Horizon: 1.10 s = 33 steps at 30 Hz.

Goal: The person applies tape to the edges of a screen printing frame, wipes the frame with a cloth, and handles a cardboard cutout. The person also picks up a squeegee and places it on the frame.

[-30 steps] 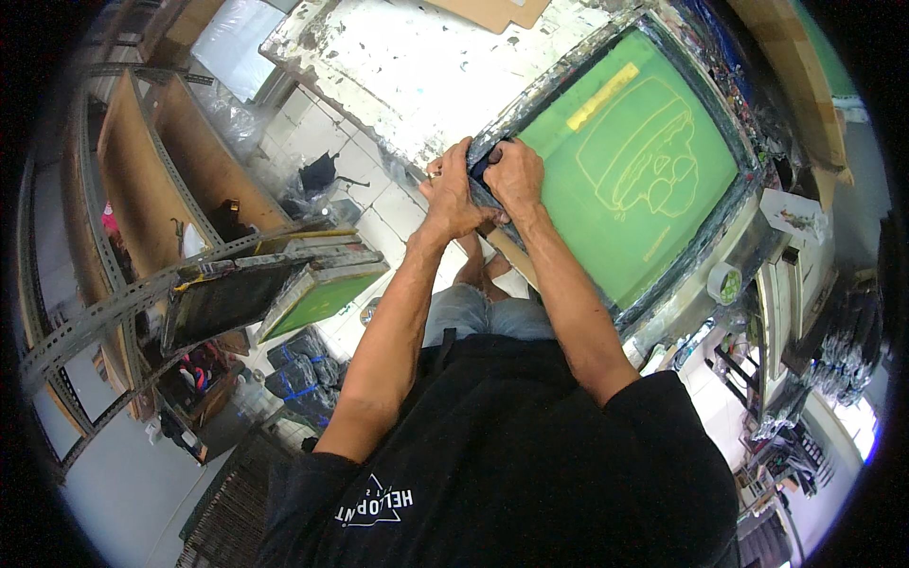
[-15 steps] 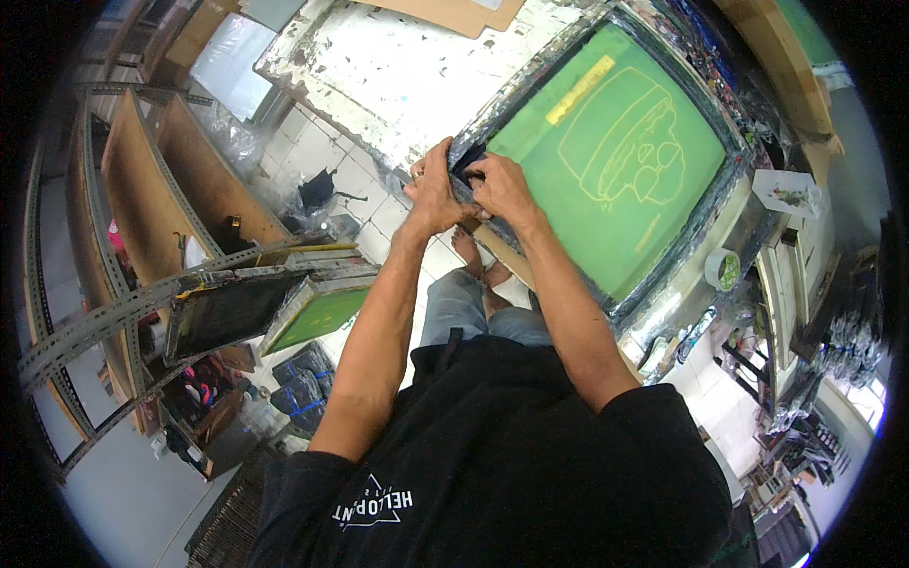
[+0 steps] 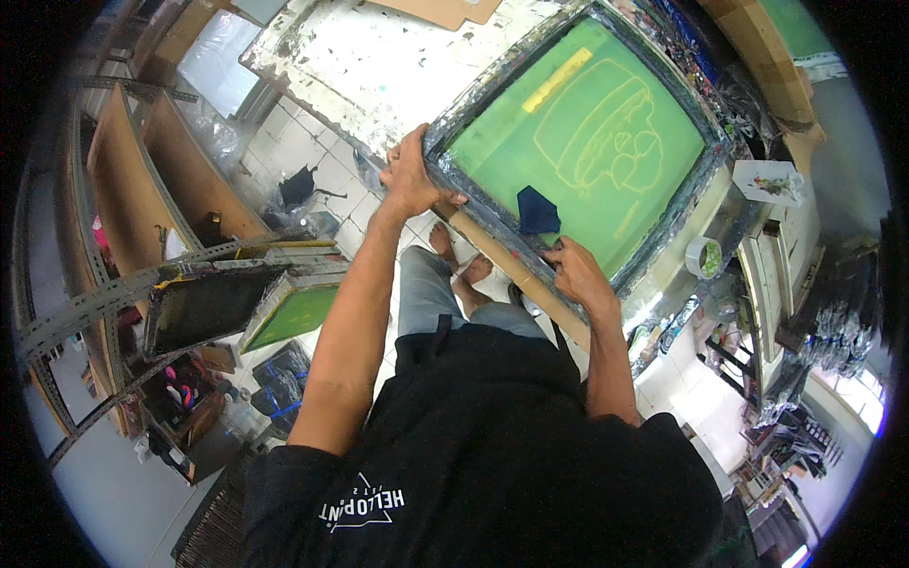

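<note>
item: screen-printing frame (image 3: 478, 199), dark-edged, paint-crusted, one; lies aslant on the right part of the white, paint-flecked worktop (image 3: 355, 71), its near rail toward the wearer. green mesh (image 3: 483, 142), bearing a pale line drawing and one yellow strip (image 3: 556, 81).

item: dark blue cloth (image 3: 538, 210), folded, one; lies over the near margin of the mesh, against the rail, gripped by neither of the hands.

item: left hand (image 3: 410, 180); partly open, clasped round the frame's left corner, fingers along the outer edge, thumb toward the near rail.

item: right hand (image 3: 578, 275); fingers curled, tips at the near rail just beside the cloth; whether anything small is pinched cannot be told.

item: brown strip (image 3: 516, 273), long, one; runs alongside the near rail, below both hands.

change noted: half a second ago the right hand was at the left corner beside the left, dark cloth at its fingers; now it is farther right along the rail, and the cloth lies loose on the mesh. meaning, as judged: the handling passes from the corner to the near rail, the left hand steadying the frame.

also: tape roll (image 3: 704, 257), right of the frame.
</note>
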Available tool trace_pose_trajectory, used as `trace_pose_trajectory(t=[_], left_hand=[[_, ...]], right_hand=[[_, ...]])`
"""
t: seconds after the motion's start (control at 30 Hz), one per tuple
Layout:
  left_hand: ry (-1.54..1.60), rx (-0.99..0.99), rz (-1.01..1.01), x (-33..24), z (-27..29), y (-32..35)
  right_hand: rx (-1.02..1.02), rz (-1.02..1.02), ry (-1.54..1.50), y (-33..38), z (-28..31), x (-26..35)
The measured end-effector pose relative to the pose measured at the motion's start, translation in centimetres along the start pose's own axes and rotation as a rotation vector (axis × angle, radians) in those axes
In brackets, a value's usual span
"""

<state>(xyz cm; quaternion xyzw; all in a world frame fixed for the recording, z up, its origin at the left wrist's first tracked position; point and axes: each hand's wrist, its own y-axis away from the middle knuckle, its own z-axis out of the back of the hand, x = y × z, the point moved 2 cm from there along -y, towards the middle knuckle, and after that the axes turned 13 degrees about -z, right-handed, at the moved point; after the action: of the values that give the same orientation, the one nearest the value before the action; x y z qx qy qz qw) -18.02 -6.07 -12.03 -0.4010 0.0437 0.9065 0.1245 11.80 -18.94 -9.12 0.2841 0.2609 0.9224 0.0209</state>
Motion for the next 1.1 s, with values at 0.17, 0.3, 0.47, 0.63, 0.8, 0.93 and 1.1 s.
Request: trace_pose_trajectory(t=[0.17, 0.3, 0.47, 0.63, 0.8, 0.93, 1.1], left_hand=[[-0.015, 0.043, 0.075, -0.9, 0.1, 0.0], [0.027, -0.001, -0.002, 0.1, -0.1, 0.3], [0.047, -0.014, -0.034, 0.0, -0.3, 0.1], [0.077, -0.049, -0.054, 0.6, -0.4, 0.2], [0.075, -0.064, -0.061, 0.4, -0.5, 0.2], [0.077, -0.049, -0.055, 0.6, -0.7, 0.2], [0.094, -0.046, -0.014, 0.5, -0.3, 0.4]], right_hand=[[-0.023, -0.112, -0.144, 1.4, 1.5, -0.4], [-0.068, -0.155, -0.372, 0.4, 5.0, 2.5], [-0.304, 0.246, -0.310, -4.8, 2.1, 4.1], [-0.266, 0.187, -0.158, -4.6, -0.2, 1.5], [-0.238, 0.216, -0.288, -6.8, -1.1, 2.6], [-0.293, 0.127, -0.099, -7.0, -0.9, 4.7], [-0.192, -0.080, 0.200, -0.7, 0.4, -2.3]])
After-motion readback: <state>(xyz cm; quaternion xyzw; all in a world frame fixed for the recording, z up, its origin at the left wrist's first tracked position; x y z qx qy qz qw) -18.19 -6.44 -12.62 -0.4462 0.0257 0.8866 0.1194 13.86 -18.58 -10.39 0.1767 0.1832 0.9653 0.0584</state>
